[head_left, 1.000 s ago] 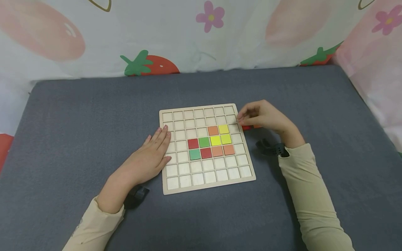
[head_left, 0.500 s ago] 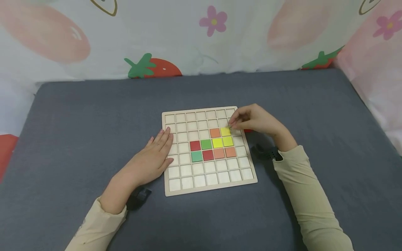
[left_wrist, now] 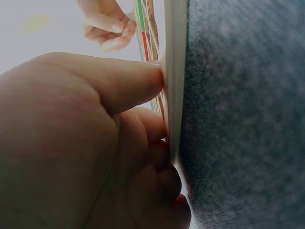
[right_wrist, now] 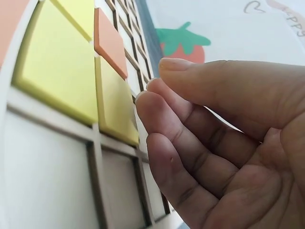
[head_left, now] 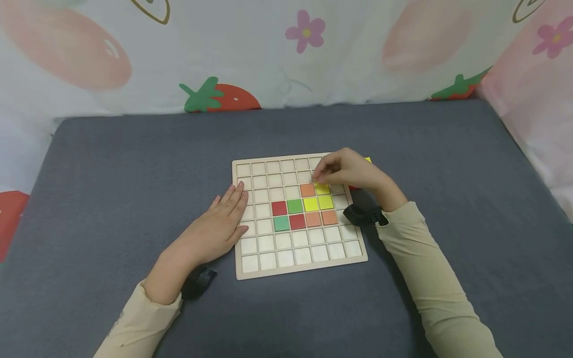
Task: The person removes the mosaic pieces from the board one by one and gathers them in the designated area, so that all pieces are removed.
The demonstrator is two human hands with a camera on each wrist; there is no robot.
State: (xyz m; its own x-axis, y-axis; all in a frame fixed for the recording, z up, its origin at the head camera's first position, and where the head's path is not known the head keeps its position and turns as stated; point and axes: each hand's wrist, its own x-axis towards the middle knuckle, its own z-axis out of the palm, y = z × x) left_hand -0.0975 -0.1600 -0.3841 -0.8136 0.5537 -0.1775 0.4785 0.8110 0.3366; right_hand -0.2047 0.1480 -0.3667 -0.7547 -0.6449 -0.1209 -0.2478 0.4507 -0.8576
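Note:
A square wooden grid board [head_left: 285, 258] lies on the grey cloth. Red, green, orange and yellow square tiles fill a cluster of its cells. My left hand [head_left: 210, 226] rests flat with fingers straight across the board's left edge; the left wrist view shows the thumb [left_wrist: 138, 83] at that edge. My right hand [head_left: 355, 171] hovers over the board's upper right, thumb and fingers bent together. Its fingertips are close to a yellow tile [right_wrist: 114, 102] beside an orange tile [right_wrist: 109, 43]. No tile shows between these fingertips, but I cannot tell whether they hide one.
To the right of the board, partly behind the right hand, a loose yellow tile [head_left: 368, 159] and a loose red tile [head_left: 353, 188] show. A strawberry-print cloth [head_left: 250, 54] hangs behind the table [head_left: 134, 164]. Black wrist cameras sit under both wrists.
My right hand has moved left from the loose tiles beside the board to over its upper right cells, uncovering a yellow tile behind it. The left hand keeps its place on the board.

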